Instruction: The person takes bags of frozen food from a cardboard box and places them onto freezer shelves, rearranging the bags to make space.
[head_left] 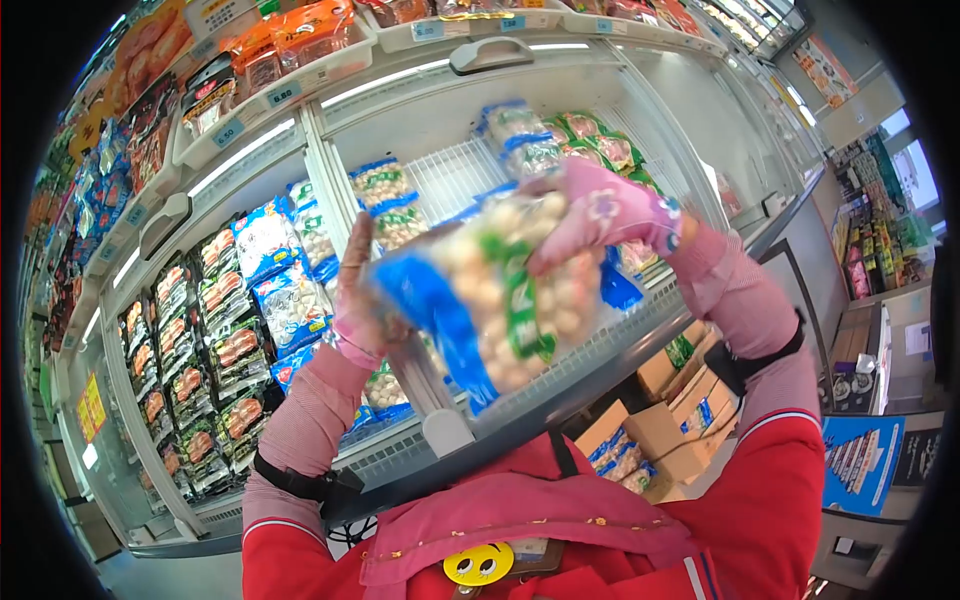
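A clear bag of pale round balls [480,270] with blue and green print is held up over the open freezer [440,185], slightly blurred. My right hand [600,215], in a pink patterned glove, grips its upper right part. At the bag's left edge is my left hand [360,300], its fingers pointing up and spread, the palm side against the bag; its thumb is hidden. Behind the bag, similar bags [385,190] lie on the white rack, and green and red packs [600,145] lie at the back right.
Black packs of meat [230,320] and blue-white bags [270,240] fill the left freezer section. Price-tagged trays [330,60] line the shelf above. Open cardboard boxes [660,430] with bags stand below the freezer edge at right. A sliding lid handle [490,55] sits at the back.
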